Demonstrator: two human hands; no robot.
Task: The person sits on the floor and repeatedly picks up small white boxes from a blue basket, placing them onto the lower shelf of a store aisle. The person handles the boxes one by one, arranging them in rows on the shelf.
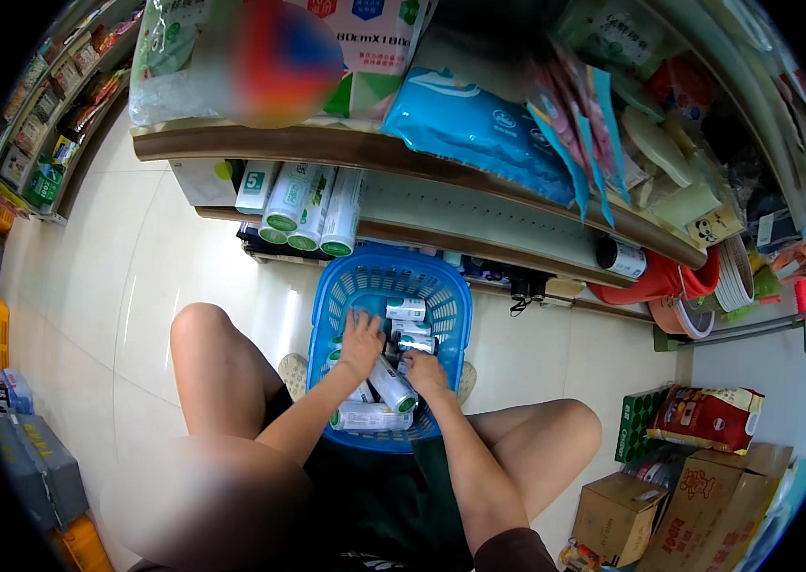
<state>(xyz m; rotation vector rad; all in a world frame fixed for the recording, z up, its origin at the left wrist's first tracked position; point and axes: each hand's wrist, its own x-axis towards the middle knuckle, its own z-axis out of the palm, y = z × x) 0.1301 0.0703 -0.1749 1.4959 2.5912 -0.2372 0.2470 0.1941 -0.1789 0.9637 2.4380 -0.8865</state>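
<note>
A blue plastic basket (319,343) stands on the floor between my knees. Inside lie several white cylindrical packs (392,384) with green ends and, towards the right side, shorter silvery-white cylinders (406,309). My left hand (362,342) reaches into the basket's middle, palm down and fingers apart, above the packs. At the right inside wall, my right hand (425,370) has its fingertips against a short cylinder with a dark end (417,344). Whether it grips that cylinder is hidden by the fingers.
Ahead is a shelf unit with a brown-edged board (288,149). White rolls with green ends (340,214) are stacked on its lower level, near a lone dark-and-white cylinder (621,256). Cardboard boxes (692,500) stand to the right, grey bins (42,465) to the left.
</note>
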